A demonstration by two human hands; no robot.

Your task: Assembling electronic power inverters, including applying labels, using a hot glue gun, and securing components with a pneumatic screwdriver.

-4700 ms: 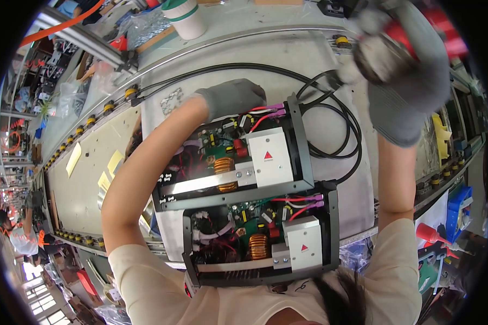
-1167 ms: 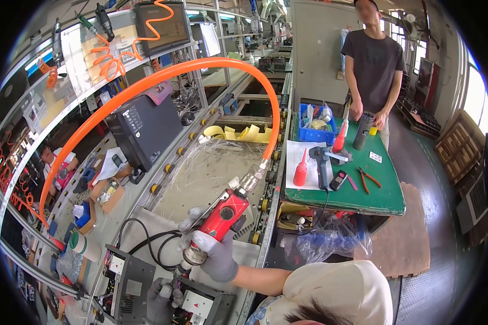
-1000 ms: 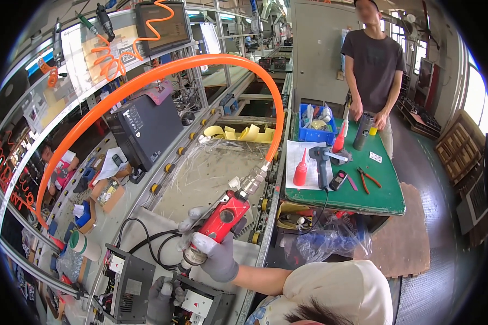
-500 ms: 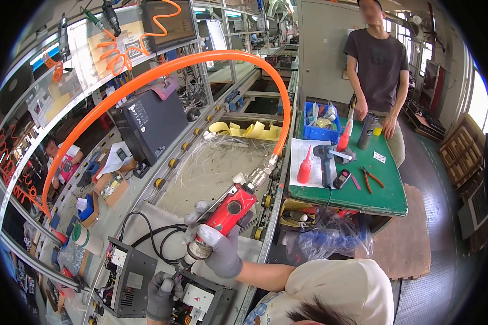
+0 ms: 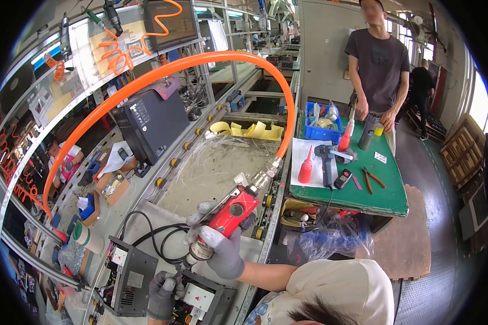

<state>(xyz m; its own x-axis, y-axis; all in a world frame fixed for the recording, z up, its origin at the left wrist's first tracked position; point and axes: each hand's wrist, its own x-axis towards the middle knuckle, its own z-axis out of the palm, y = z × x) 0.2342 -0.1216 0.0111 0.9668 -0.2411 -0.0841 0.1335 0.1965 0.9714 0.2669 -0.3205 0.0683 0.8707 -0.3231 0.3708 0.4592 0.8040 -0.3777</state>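
My right hand (image 5: pixel 225 257), in a grey glove with whitish fingertips, is wrapped round a red air tool (image 5: pixel 233 214). The tool tilts, its nose pointing down to the left and its hose end up to the right. A thick orange hose (image 5: pixel 200 58) arches from its metal coupling. Just below the nose, my gloved left hand (image 5: pixel 162 295) is closed in a pinch at the edge of a dark metal box (image 5: pixel 219 300) with open wiring; what the fingers hold is too small to name. A second dark box (image 5: pixel 135 281) sits to the left.
A black cable (image 5: pixel 157 238) coils behind the boxes on the conveyor line. At right, a green table (image 5: pixel 352 203) carries a glue gun (image 5: pixel 326 162), red bottles, pliers (image 5: pixel 371 181) and a blue bin (image 5: pixel 322 130). A person (image 5: pixel 379 59) stands behind it; another walks farther back.
My right hand and the air tool have shifted very slightly; both grips are unchanged. The person behind the green table has moved a hand onto the grey canister. Another person has appeared in the aisle.
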